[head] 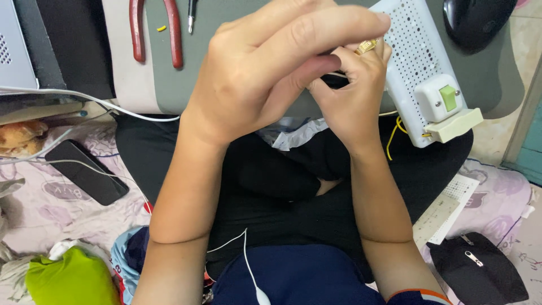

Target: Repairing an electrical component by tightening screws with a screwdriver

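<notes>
Black and barely visible, a small dark part (334,81) sits pinched between both hands above the grey desk (282,17), left hand (265,68) curled over it, right hand (350,96) gripping beneath, beside the white perforated board (409,51).

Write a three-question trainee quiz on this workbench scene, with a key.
1. True or false: the red-handled pliers lie untouched on the grey mat.
2. What is mounted on the white perforated board? A) a blue dial B) a white switch with a green button C) a red lamp
3. Which hand wears a gold ring?

Key: 1 true. 2 B. 3 the right hand; the left hand overlaps it, and both pinch a small dark part.
</notes>
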